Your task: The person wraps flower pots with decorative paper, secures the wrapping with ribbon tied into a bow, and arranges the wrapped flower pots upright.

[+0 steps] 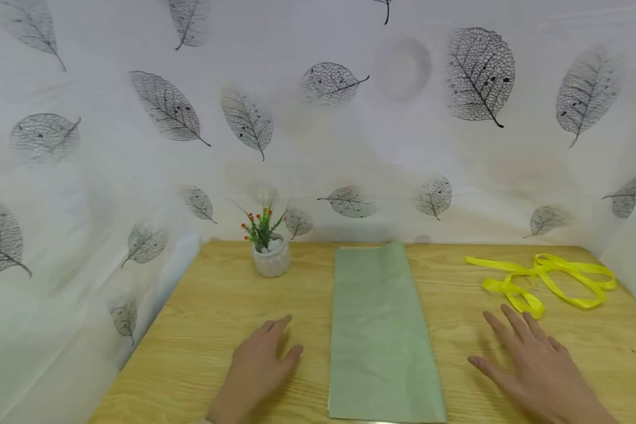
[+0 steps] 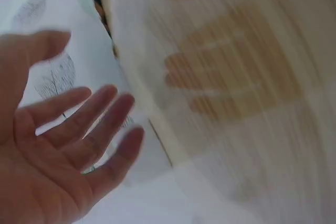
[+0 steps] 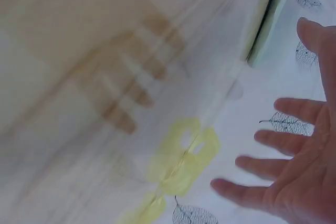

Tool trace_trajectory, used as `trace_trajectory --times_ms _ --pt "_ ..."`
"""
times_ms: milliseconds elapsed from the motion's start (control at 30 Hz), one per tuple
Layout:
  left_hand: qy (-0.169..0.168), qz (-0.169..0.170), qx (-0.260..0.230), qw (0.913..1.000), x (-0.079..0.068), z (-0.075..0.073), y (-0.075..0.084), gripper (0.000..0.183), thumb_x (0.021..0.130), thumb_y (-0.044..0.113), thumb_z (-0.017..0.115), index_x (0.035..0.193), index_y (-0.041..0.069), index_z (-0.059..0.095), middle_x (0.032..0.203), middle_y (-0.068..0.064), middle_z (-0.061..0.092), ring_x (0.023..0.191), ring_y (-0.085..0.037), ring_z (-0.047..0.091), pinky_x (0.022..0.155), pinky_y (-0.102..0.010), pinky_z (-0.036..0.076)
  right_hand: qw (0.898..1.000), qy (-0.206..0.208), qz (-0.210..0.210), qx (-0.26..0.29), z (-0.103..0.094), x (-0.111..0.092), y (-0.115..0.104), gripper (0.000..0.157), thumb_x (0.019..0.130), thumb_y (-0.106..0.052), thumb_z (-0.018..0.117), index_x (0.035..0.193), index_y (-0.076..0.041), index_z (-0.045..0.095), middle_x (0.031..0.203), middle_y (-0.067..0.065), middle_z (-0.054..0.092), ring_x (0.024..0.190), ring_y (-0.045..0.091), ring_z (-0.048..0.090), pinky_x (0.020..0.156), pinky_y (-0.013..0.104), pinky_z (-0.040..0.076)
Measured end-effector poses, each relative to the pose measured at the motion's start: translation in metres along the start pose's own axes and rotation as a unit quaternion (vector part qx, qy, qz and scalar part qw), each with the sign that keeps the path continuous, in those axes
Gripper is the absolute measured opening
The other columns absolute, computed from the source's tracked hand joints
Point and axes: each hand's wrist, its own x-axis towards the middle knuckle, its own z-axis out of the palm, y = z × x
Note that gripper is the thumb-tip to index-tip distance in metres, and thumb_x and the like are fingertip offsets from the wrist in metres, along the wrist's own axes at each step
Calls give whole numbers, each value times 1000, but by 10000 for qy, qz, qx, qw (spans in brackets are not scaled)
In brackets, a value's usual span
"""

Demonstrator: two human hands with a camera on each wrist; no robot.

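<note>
A folded pale green sheet [image 1: 378, 335], like wrapping paper, lies lengthwise on the wooden table between the two hands. To its left is my left hand [image 1: 262, 365], fingers spread loosely and holding nothing. My right hand [image 1: 535, 365] is on the other side of the sheet, its fingers apart and also holding nothing. Beyond the right fingertips lies a loosely looped yellow ribbon [image 1: 596, 302]. Both wrist views show an empty palm: the left hand [image 2: 68, 150] with slightly bent fingers, the right hand [image 3: 299, 166] with straighter ones.
A small white pot with a red-flowered plant [image 1: 272, 259] stands at the back left of the wooden table [image 1: 191, 353]. Behind and beside the table hangs a pale covering [image 1: 318, 147] printed with dark leaves. The tabletop reflects the hands in the wrist views.
</note>
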Motion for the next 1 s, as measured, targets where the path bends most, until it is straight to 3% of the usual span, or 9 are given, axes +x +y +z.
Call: trace_trajectory --times_ms 67,167,267,367,500,667,867,1000 --pt "-161 -90 -744 9971 4 3 12 53 96 41 69 137 7 62 113 -5 72 96 -21 71 78 -42 59 9994 139 -257 210 1 6 -6 72 91 -58 70 143 -9 58 149 26 50 129 53 51 86 76 46" --pt "-389 -329 -1605 9857 10 8 27 49 97 35 68 131 0 64 101 -3 73 87 -15 70 71 -36 59 9930 548 -925 495 7 15 -19 48 87 -39 81 124 -10 71 130 19 67 112 40 67 83 61 56" --pt "-469 -461 -1869 9802 15 15 38 50 96 32 69 129 -6 64 102 -7 72 93 -21 70 76 -41 60 9786 1037 -1677 588 16 26 -34 35 80 -22 87 112 -11 76 115 10 73 98 28 72 77 45 61" --pt "-452 -499 -1767 9820 19 20 46 52 95 32 70 129 -7 62 107 -10 72 102 -29 68 85 -49 58 9621 1375 -2257 671 23 35 -48 32 74 -14 89 104 -12 78 106 4 75 90 20 73 72 35 62" --pt "-476 -544 -1903 9791 22 24 53 54 95 33 71 131 -7 61 117 -17 70 113 -37 65 93 -55 56 9584 1089 -2470 926 25 44 -63 27 77 -14 87 102 -11 78 104 3 74 89 20 72 72 33 61" --pt "-582 -634 -2348 9682 23 27 56 55 95 32 71 133 -5 60 125 -21 68 119 -41 63 96 -58 53 9637 206 -2442 1058 23 48 -72 23 85 -17 83 105 -8 76 103 6 73 90 23 71 72 35 61" --pt "-375 -605 -2763 9584 26 29 52 48 94 23 73 132 -4 62 116 -15 71 97 -26 71 80 -44 60 9648 -221 -2379 1095 20 50 -78 21 88 -19 80 106 -8 76 105 4 73 91 21 71 73 35 61" --pt "-295 -580 -3238 9439 30 29 52 45 95 20 72 132 -3 63 111 -13 74 95 -25 73 78 -39 61 9629 -381 -2377 1217 19 52 -80 18 90 -19 78 106 -9 76 104 3 73 91 19 71 73 34 60"
